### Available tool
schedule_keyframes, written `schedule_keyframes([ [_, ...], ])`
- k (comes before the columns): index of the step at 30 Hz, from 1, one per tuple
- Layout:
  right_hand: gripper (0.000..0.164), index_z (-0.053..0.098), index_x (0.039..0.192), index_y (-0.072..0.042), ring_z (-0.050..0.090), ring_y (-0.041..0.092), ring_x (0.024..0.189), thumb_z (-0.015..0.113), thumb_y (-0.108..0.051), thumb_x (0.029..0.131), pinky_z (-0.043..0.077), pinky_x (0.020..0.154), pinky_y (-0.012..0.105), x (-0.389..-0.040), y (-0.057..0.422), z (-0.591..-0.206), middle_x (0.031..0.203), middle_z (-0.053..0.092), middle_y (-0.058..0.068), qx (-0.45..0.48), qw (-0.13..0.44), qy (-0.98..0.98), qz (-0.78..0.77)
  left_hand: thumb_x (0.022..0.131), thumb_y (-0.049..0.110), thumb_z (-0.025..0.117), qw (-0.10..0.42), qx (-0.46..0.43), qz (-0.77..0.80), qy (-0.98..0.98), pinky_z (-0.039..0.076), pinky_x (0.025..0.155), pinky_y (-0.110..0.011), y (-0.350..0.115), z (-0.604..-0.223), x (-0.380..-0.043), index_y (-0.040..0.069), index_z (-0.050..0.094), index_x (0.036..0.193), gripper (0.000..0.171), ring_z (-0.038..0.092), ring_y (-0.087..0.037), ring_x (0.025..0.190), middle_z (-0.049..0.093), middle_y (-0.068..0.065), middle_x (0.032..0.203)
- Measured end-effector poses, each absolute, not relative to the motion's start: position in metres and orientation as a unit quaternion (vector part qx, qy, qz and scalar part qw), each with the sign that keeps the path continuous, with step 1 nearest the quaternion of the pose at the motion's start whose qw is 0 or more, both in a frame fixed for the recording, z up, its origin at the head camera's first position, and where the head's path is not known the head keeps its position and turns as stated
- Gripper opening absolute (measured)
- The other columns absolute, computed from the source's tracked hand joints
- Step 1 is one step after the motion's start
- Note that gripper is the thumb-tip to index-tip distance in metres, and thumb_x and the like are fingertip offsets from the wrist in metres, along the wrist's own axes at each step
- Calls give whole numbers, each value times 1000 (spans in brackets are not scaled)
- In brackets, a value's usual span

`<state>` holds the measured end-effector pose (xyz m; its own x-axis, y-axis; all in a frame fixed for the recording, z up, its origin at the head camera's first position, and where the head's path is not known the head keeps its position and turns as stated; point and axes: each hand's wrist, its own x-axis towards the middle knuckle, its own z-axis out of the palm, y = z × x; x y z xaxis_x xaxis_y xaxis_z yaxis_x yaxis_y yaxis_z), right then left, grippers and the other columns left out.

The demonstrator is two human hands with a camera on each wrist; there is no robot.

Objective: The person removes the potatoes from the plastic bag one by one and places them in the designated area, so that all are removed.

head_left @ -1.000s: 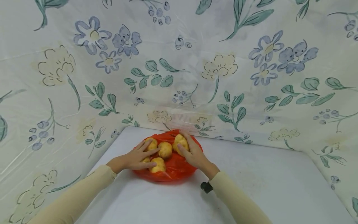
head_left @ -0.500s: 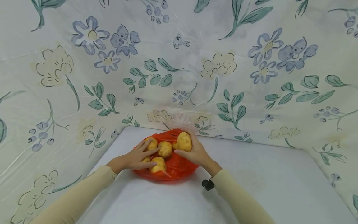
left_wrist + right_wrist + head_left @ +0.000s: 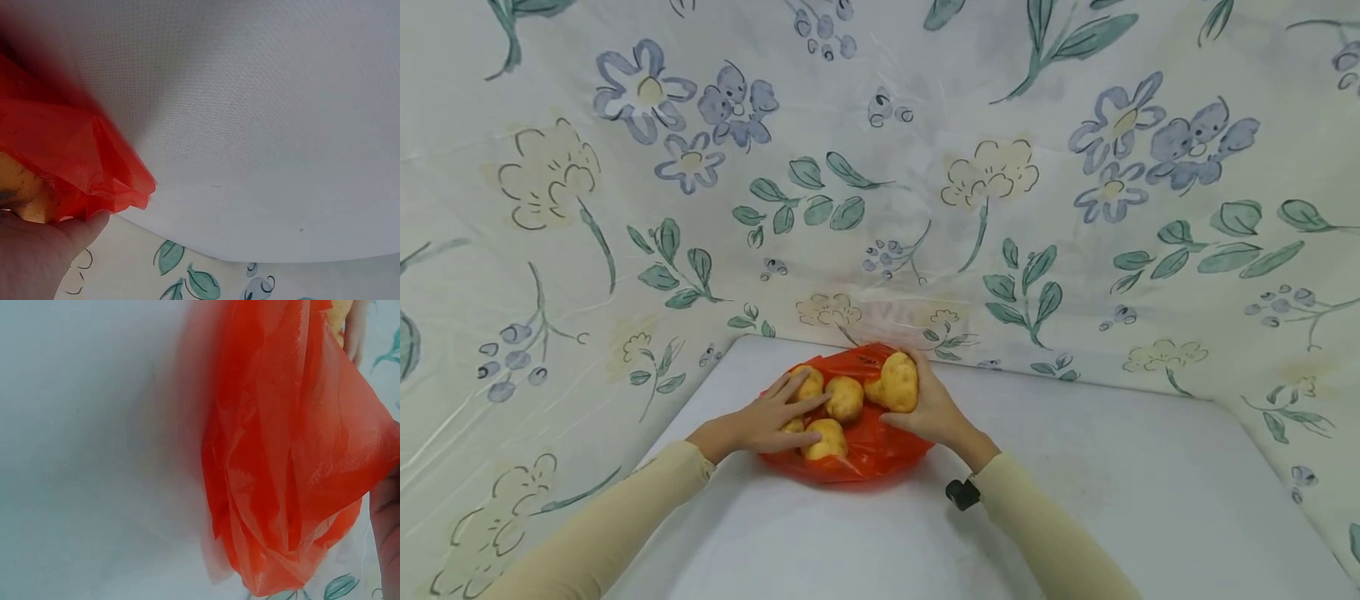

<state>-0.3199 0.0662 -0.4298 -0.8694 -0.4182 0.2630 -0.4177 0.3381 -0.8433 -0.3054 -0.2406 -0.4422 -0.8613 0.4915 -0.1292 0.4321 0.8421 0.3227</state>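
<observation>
An orange-red plastic bag (image 3: 880,454), its mouth spread wide, lies with several yellow potatoes (image 3: 845,399) showing in it. Over the potatoes on the bag's left side, my left hand (image 3: 767,423) rests with fingers spread. My right hand (image 3: 936,408) grips a large potato (image 3: 900,382) at the bag's right side, fingers behind it and thumb in front below. Part of another potato (image 3: 873,390) shows just left of it. In the right wrist view the bag (image 3: 269,444) stretches up to my right hand (image 3: 386,519). The left wrist view has my left hand (image 3: 44,250) against the bag's edge.
The bag lies on a white table (image 3: 1075,467), near its back edge. A floral-patterned sheet (image 3: 880,167) rises behind the table and along its left side. A small black device (image 3: 962,494) sits at my right wrist.
My right hand has moved a little to the right with the large potato, which has turned and uncovered part of another potato beside it. My left hand has stayed in place.
</observation>
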Motion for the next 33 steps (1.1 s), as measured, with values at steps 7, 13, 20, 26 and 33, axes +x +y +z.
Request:
schedule_keyframes([
  [7, 102, 21, 152, -21, 52, 29, 126, 85, -7, 73, 43, 108, 52, -321, 70, -430, 143, 47, 9, -248, -2, 821, -514, 90, 67, 51, 107, 240, 142, 954, 17, 110, -77, -241, -441, -305, 31, 33, 155, 76, -4, -51, 149, -2, -19, 166],
  [13, 101, 20, 151, -25, 54, 28, 122, 86, -11, 74, 46, 105, 50, -322, 72, -430, 139, 49, 8, -232, 9, 821, -521, 90, 68, 51, 109, 236, 143, 955, 16, 109, -77, -241, -441, -305, 32, 33, 155, 76, -5, -51, 149, -3, -18, 166],
  [20, 98, 23, 147, -28, 54, 27, 120, 87, -12, 74, 49, 103, 49, -322, 75, -428, 135, 50, 7, -224, 23, 808, -544, 90, 68, 51, 108, 237, 143, 955, 17, 109, -78, -241, -440, -304, 31, 33, 155, 76, -4, -53, 148, -3, -19, 166],
  [26, 100, 22, 148, -24, 55, 29, 118, 87, -10, 73, 48, 102, 49, -325, 77, -430, 137, 49, 10, -231, 7, 801, -553, 90, 67, 52, 105, 239, 148, 954, 16, 108, -79, -242, -441, -303, 32, 33, 155, 76, -4, -52, 148, -4, -17, 166],
  [33, 104, 20, 151, -24, 55, 30, 117, 87, -11, 73, 48, 103, 50, -325, 77, -423, 139, 47, 10, -228, 3, 798, -558, 90, 68, 52, 107, 240, 149, 953, 14, 108, -80, -241, -442, -306, 34, 32, 155, 76, -5, -51, 149, -4, -17, 166],
])
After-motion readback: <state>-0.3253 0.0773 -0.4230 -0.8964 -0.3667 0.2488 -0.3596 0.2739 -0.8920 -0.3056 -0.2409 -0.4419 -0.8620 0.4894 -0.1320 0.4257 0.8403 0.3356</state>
